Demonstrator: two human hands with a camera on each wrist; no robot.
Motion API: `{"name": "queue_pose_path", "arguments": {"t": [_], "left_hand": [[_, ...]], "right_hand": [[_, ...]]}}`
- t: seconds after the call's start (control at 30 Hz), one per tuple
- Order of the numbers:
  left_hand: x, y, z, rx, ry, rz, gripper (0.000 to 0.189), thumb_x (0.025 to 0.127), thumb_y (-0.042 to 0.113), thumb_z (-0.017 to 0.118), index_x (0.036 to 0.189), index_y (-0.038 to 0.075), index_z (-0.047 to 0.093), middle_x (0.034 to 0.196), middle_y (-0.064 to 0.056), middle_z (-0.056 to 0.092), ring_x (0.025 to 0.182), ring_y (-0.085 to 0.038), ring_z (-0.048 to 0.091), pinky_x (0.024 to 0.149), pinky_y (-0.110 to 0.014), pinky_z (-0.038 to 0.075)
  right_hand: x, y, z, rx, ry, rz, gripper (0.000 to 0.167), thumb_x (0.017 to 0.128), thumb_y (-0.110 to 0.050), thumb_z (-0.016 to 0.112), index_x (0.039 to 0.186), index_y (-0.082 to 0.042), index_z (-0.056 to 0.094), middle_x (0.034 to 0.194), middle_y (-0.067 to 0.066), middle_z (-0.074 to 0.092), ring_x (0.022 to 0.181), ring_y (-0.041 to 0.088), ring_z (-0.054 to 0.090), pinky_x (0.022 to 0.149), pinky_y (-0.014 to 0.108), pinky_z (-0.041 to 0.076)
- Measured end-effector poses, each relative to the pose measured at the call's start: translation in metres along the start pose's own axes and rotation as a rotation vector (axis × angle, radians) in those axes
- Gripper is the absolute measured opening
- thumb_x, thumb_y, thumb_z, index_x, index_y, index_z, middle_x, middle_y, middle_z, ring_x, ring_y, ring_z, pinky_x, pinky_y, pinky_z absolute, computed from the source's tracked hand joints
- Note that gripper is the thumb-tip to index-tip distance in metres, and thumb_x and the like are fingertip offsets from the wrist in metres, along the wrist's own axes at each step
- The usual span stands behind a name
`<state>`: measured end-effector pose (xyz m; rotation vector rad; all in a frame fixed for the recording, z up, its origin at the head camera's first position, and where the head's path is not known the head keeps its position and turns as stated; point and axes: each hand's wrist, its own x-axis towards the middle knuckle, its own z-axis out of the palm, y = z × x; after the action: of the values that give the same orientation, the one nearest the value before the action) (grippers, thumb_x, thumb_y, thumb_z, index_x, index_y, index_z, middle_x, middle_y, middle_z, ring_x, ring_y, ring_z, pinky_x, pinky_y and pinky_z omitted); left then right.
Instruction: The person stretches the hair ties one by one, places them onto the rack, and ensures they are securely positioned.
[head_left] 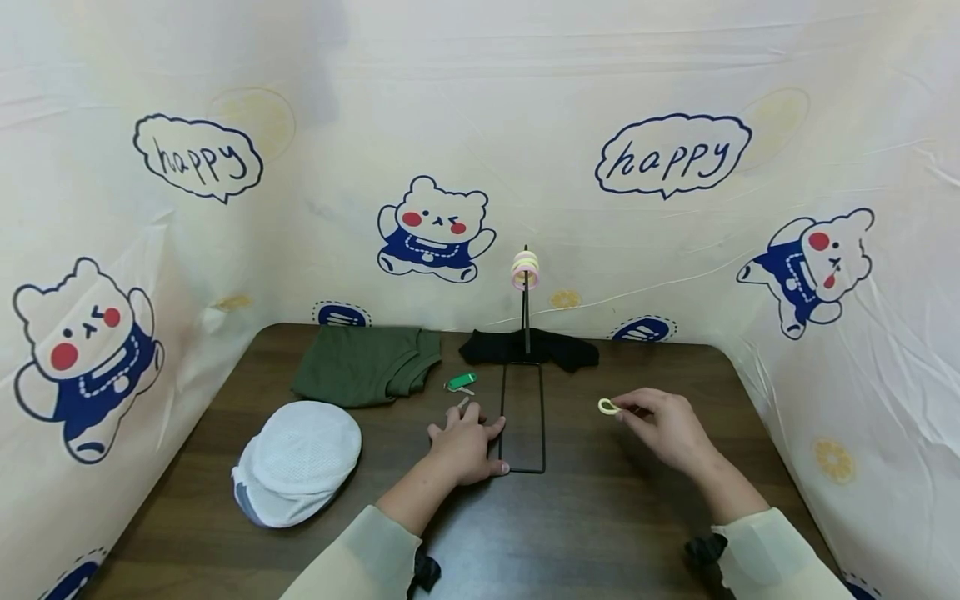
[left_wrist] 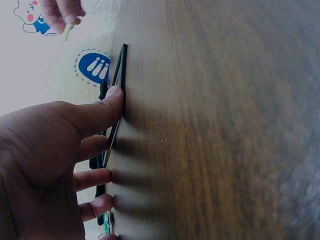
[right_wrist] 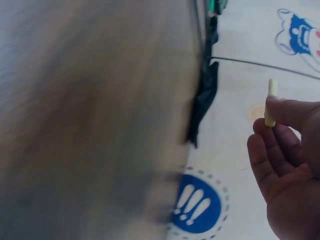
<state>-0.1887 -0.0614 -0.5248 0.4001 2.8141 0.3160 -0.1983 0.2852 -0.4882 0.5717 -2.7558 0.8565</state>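
Observation:
My right hand [head_left: 667,425] pinches a small pale-yellow ring [head_left: 608,407] between thumb and fingertips, above the right side of the table. In the right wrist view the ring [right_wrist: 270,102] appears edge-on. My left hand [head_left: 465,446] has its fingers spread on the table, with the thumb pressing on the black wire base of a stand [head_left: 543,421]. The left wrist view shows the thumb [left_wrist: 116,95] against this wire. From the far end of the base a post rises to an arm carrying several pink and yellow rings [head_left: 526,269].
A black folded cloth [head_left: 573,350] lies behind the base. Dark green folded cloth [head_left: 360,362] is at the back left, with a white cap [head_left: 303,458] nearer. Keys with a green tag [head_left: 461,381] lie just beyond my left fingers. Patterned white sheeting [head_left: 480,100] surrounds the table [head_left: 600,525].

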Motion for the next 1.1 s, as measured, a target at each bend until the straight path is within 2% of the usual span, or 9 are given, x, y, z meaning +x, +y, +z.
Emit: {"name": "queue_pose_path", "arguments": {"t": [0.13, 0.23, 0.47, 0.67, 0.77, 0.93, 1.1], "left_hand": [[0.0, -0.001, 0.0, 0.004, 0.004, 0.0, 0.08, 0.087, 0.063, 0.075, 0.157, 0.038, 0.046, 0.144, -0.006, 0.043, 0.134, -0.04, 0.035, 0.091, -0.065, 0.034], [0.0, -0.001, 0.0, 0.006, 0.005, 0.0, 0.08, 0.087, 0.063, 0.075, 0.157, 0.038, 0.046, 0.144, -0.006, 0.043, 0.134, -0.04, 0.035, 0.092, -0.066, 0.034], [-0.001, 0.0, 0.0, -0.004, 0.014, 0.009, 0.08, 0.086, 0.062, 0.076, 0.157, 0.037, 0.047, 0.143, -0.006, 0.044, 0.133, -0.041, 0.036, 0.09, -0.065, 0.034], [-0.001, -0.001, 0.0, -0.007, 0.021, 0.01, 0.08, 0.086, 0.061, 0.076, 0.156, 0.037, 0.047, 0.144, -0.006, 0.044, 0.133, -0.04, 0.035, 0.09, -0.063, 0.034], [0.0, 0.0, 0.0, -0.01, 0.019, 0.013, 0.08, 0.086, 0.061, 0.077, 0.156, 0.036, 0.048, 0.143, -0.006, 0.045, 0.133, -0.041, 0.035, 0.089, -0.064, 0.034], [0.0, 0.0, 0.0, -0.008, 0.021, 0.017, 0.08, 0.086, 0.062, 0.077, 0.156, 0.036, 0.049, 0.142, -0.006, 0.045, 0.133, -0.041, 0.035, 0.089, -0.065, 0.035], [-0.001, 0.0, -0.001, 0.0, 0.018, 0.018, 0.08, 0.087, 0.062, 0.076, 0.156, 0.036, 0.048, 0.142, -0.006, 0.044, 0.134, -0.041, 0.035, 0.09, -0.065, 0.034]], "right_hand": [[0.009, -0.016, -0.006, 0.044, 0.046, -0.061, 0.019, 0.091, -0.01, 0.082, 0.107, -0.018, 0.081, 0.103, -0.01, 0.074, 0.086, 0.006, 0.069, 0.074, 0.03, 0.058], [0.015, -0.03, -0.011, 0.09, 0.087, -0.118, 0.021, 0.089, -0.007, 0.083, 0.107, -0.017, 0.081, 0.104, -0.01, 0.075, 0.088, 0.007, 0.069, 0.074, 0.031, 0.059], [0.03, -0.065, -0.027, 0.145, 0.148, -0.283, 0.025, 0.086, -0.002, 0.084, 0.108, -0.015, 0.081, 0.108, -0.007, 0.075, 0.092, 0.008, 0.07, 0.072, 0.029, 0.059], [0.044, -0.094, -0.035, 0.19, 0.192, -0.411, 0.028, 0.083, 0.003, 0.085, 0.107, -0.01, 0.081, 0.105, -0.001, 0.076, 0.089, 0.013, 0.071, 0.078, 0.022, 0.056], [0.049, -0.107, -0.04, 0.211, 0.22, -0.465, 0.03, 0.081, 0.005, 0.086, 0.106, -0.01, 0.081, 0.104, -0.002, 0.076, 0.089, 0.013, 0.071, 0.08, 0.021, 0.055], [0.056, -0.128, -0.049, 0.247, 0.249, -0.558, 0.032, 0.079, 0.008, 0.086, 0.105, -0.01, 0.081, 0.105, -0.003, 0.077, 0.092, 0.014, 0.072, 0.081, 0.021, 0.054], [0.059, -0.146, -0.056, 0.308, 0.249, -0.612, 0.033, 0.078, 0.011, 0.085, 0.104, -0.009, 0.081, 0.103, 0.0, 0.077, 0.089, 0.014, 0.072, 0.077, 0.023, 0.055]]}}
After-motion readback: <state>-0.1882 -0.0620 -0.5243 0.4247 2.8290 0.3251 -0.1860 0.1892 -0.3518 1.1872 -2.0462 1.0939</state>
